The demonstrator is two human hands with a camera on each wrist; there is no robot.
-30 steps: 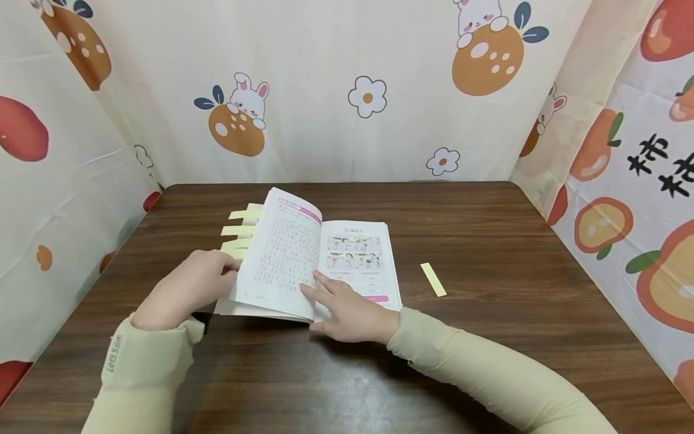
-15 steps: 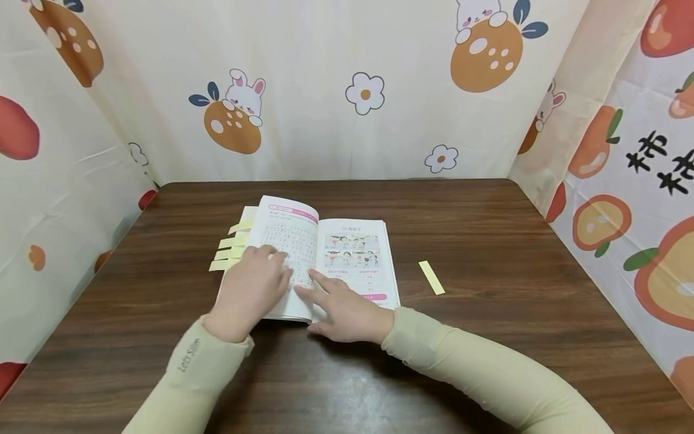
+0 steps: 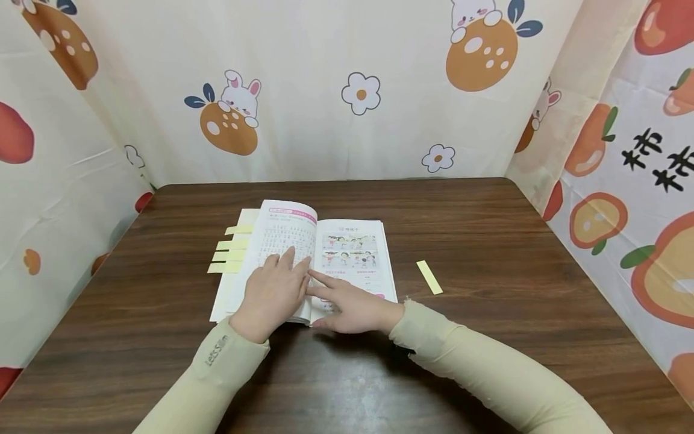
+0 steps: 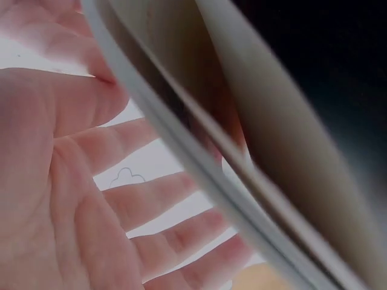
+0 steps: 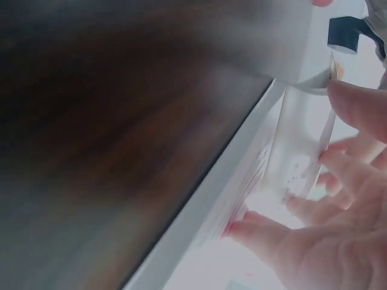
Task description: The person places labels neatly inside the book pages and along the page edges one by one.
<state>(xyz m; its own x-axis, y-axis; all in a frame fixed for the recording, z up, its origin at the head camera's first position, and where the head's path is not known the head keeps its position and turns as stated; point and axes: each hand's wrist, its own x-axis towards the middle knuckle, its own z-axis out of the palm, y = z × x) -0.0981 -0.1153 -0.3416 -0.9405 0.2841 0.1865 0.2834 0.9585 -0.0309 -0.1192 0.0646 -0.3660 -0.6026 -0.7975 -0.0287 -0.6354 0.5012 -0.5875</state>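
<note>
An open book [image 3: 355, 241] with printed text and pictures lies on the dark wooden table. My left hand [image 3: 275, 295] rests on its left page, fingers spread and pointing toward the spine. Near the lower part of the spine, my right hand [image 3: 352, 306] lies with straight fingers, their tips close to the left fingertips. Several pale yellow paper strips [image 3: 230, 256] stick out from the book's left edge. In the left wrist view, curved pages [image 4: 199, 139] bulge in front of the spread left fingers. The right wrist view shows the right fingers [image 5: 260, 235] touching the book.
One loose pale yellow strip [image 3: 429, 277] lies on the wooden table [image 3: 488, 241] to the right of the book. A patterned curtain [image 3: 303, 138] with rabbits, flowers and fruit hangs behind the table and along both sides.
My left hand has moved from the book's left edge, rightward onto the left page. The raised left pages have come down flatter. My right hand has stayed near the spine.
</note>
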